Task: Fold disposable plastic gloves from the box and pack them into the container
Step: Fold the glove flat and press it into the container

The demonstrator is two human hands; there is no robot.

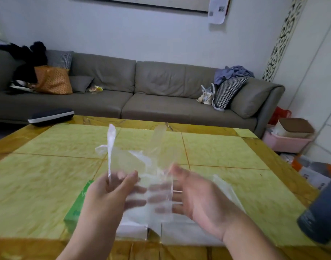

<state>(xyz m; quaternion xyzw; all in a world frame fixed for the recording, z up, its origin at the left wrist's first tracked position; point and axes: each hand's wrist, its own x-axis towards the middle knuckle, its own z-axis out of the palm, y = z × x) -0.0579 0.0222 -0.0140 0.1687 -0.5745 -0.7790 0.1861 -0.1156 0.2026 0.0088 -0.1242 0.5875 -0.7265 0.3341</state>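
A clear plastic glove [136,166] is held up above the table between both hands, its fingers pointing away from me. My left hand [108,192] pinches its left edge between thumb and fingers. My right hand [194,196] holds its right side, thumb on top and fingers behind the film. A green glove box [76,209] lies on the table under my left forearm. A clear container [224,194] with white contents sits below my hands near the front edge. The frame is motion-blurred.
The yellow-green table [226,151] has a brown rim. A dark case [51,116] lies at its far left edge. A dark cylinder [322,212] stands at the right edge. A grey sofa [134,94] with bags and cushions is behind.
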